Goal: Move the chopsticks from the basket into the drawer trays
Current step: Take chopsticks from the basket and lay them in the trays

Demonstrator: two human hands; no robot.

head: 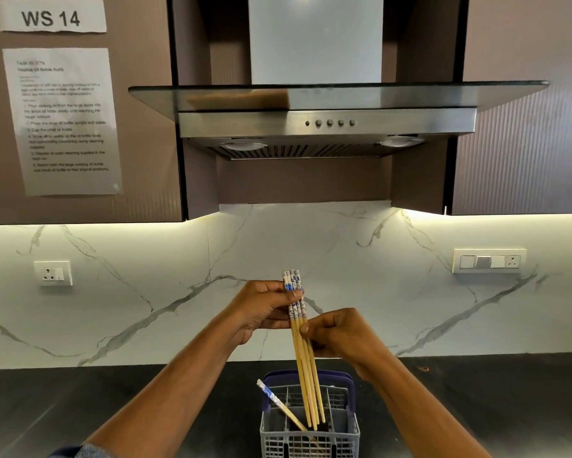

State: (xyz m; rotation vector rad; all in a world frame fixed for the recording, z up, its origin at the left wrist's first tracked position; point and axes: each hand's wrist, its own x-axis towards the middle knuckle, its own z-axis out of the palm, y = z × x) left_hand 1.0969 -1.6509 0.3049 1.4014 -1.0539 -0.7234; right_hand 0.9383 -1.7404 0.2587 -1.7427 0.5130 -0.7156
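A bundle of wooden chopsticks [306, 371] with blue-and-white patterned tops stands nearly upright, its thin tips just inside the top of the grey plastic basket [311, 439]. My left hand [261, 309] grips the patterned upper ends. My right hand [339, 332] pinches the wooden shafts a little lower. One more chopstick [279, 403] leans to the left inside the basket. The basket has a purple handle [309, 378] and stands on the dark counter at the bottom centre. No drawer or tray is in view.
A dark counter [112, 401] runs along a white marble backsplash [360, 276]. A steel range hood [327, 123] hangs overhead between brown cabinets. Wall sockets sit left [53, 273] and right [489, 261]. Paper notices are taped on the left cabinet.
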